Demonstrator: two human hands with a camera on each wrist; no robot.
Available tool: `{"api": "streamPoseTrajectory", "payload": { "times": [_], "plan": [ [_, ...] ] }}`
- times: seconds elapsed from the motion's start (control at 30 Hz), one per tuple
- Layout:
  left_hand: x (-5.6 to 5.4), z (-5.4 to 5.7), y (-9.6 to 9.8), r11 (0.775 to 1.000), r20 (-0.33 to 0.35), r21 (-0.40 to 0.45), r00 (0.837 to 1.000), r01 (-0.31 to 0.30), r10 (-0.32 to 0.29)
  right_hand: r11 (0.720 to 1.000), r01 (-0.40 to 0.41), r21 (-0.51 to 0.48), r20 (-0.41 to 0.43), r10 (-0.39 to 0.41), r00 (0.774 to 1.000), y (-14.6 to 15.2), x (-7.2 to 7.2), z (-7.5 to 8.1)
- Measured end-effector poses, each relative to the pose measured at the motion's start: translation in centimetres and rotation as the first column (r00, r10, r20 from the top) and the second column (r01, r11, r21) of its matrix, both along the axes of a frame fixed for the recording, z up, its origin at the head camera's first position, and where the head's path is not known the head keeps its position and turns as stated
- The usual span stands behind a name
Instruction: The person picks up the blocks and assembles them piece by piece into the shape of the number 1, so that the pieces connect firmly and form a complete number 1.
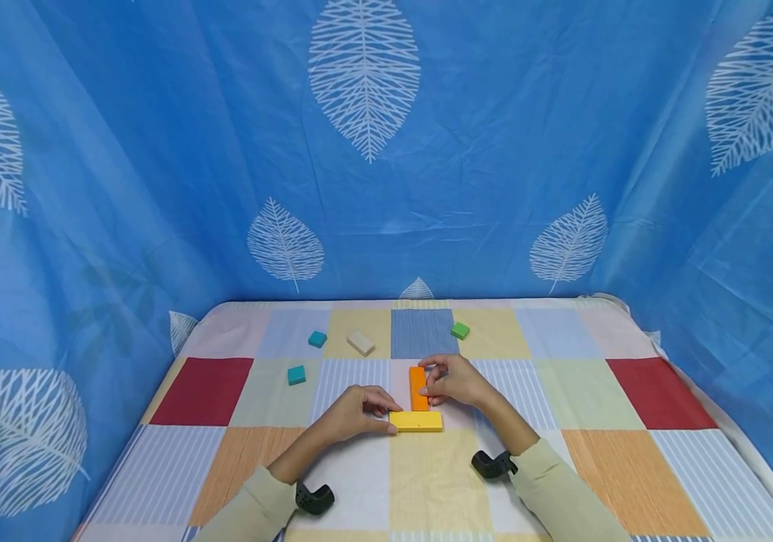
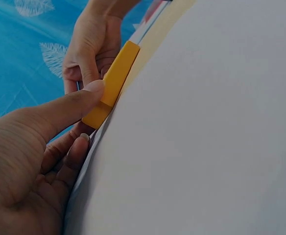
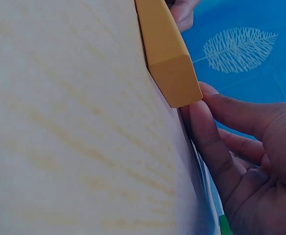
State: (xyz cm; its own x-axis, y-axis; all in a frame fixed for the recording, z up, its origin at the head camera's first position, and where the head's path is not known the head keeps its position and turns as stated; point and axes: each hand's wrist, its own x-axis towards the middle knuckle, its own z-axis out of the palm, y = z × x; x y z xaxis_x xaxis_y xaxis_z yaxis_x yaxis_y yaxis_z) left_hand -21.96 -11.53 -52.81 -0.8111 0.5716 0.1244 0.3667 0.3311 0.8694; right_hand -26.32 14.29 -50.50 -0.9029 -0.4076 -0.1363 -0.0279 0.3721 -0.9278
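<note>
A yellow rectangular block lies crosswise on the patchwork cloth. My left hand pinches its left end, the thumb on the near face and the fingers behind. Just beyond the yellow block lies an orange block, pointing away from me, its near end against or very close to the yellow one. My right hand holds the orange block from the right with thumb and fingertips. Both wrist views show the yellow block in front, hiding the orange one.
Two teal blocks and a cream block lie to the far left on the cloth. A small green block lies at the back, right of centre. Blue curtains with white leaves enclose the table at back and sides.
</note>
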Motion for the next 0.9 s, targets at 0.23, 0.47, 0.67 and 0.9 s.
{"api": "streamPoseTrajectory", "payload": {
  "times": [0.23, 0.47, 0.67, 0.9],
  "plan": [
    [0.15, 0.08, 0.01, 1.0, 0.013, 0.014, 1.0, -0.016, 0.015, 1.0, 0.004, -0.01, 0.012, -0.004, 1.0, -0.08, 0.16, 0.09],
    [0.1, 0.19, -0.06, 1.0, 0.005, 0.015, 1.0, -0.003, 0.003, 1.0, 0.0, -0.021, 0.02, 0.0, 1.0, -0.05, -0.17, -0.21],
    [0.09, 0.24, -0.07, 1.0, -0.009, 0.008, 1.0, 0.002, -0.002, 1.0, -0.005, -0.018, 0.017, 0.005, 1.0, -0.06, -0.19, -0.22],
    [0.14, 0.26, -0.03, 1.0, -0.002, 0.008, 1.0, -0.002, 0.002, 0.999, -0.013, -0.032, 0.028, 0.013, 1.0, -0.1, -0.11, -0.23]
  ]
}}
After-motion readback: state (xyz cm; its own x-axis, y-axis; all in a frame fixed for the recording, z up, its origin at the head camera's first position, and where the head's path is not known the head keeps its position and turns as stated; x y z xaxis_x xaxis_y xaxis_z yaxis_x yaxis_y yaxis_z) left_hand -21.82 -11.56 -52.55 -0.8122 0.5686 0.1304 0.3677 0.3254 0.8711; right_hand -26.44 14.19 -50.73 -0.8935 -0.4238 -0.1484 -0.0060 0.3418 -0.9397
